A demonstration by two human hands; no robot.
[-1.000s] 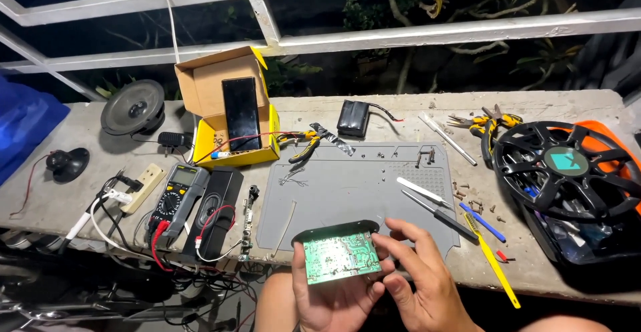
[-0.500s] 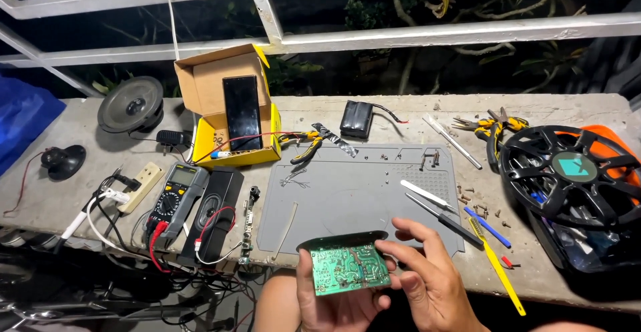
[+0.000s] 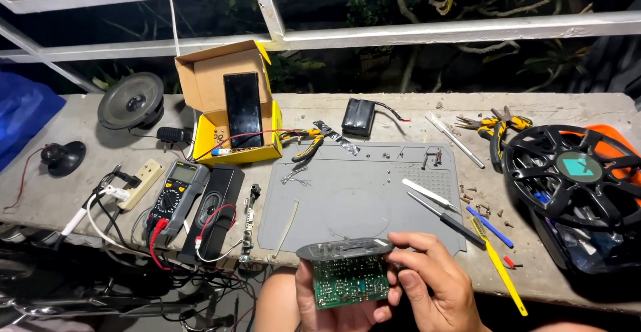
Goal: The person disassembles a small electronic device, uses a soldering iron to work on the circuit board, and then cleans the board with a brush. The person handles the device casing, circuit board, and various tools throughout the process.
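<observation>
Circuit board (image 3: pixel 350 282), green and set in a dark oval housing, sits just off the desk's near edge, held between both hands. Left hand (image 3: pixel 334 308) has its grip closed under the board; right hand (image 3: pixel 431 282) pinches its right end. Beyond lies the grey mat (image 3: pixel 360 198), with a multimeter (image 3: pixel 175 195) toward the left edge.

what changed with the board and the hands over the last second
The green circuit board with its dark oval housing has sunk a little toward the near edge of the view and tilted slightly. The left hand still holds it from below, and the right hand still grips its right end. The grey silicone work mat, yellow multimeter and yellow cardboard box have not moved.
</observation>
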